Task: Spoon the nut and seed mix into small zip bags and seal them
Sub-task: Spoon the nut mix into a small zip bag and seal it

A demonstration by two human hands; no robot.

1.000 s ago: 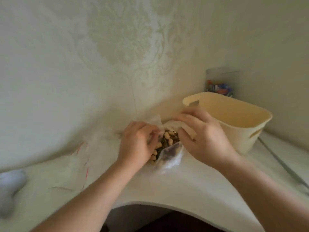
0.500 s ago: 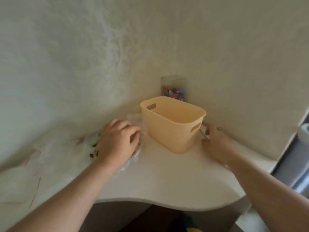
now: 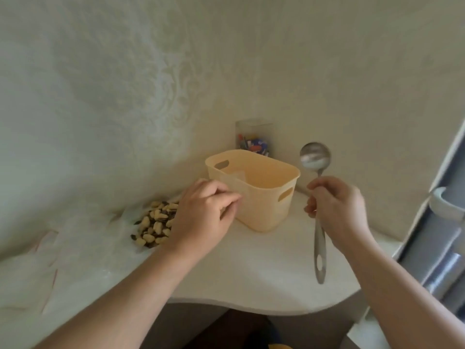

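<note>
A nut and seed mix (image 3: 153, 224) lies in an open clear bag on the white table, left of centre. My left hand (image 3: 203, 217) hovers over the bag's right side with curled fingers and pinches a small clear zip bag (image 3: 239, 183) held up in front of the basket. My right hand (image 3: 337, 210) grips the handle of a metal spoon (image 3: 315, 156), bowl up and empty, to the right of the basket. More clear zip bags with red strips (image 3: 37, 270) lie flat at the far left.
A cream plastic basket (image 3: 264, 210) stands at the back centre of the table. Behind it sits a clear jar (image 3: 253, 137) with coloured items. The table's curved front edge (image 3: 251, 308) runs below. A grey-white appliance (image 3: 442, 222) stands at the right.
My right hand has picked the spoon up from beside the basket and raised it. My left hand has lifted off the mix bag and now pinches a small bag. The view swung right.
</note>
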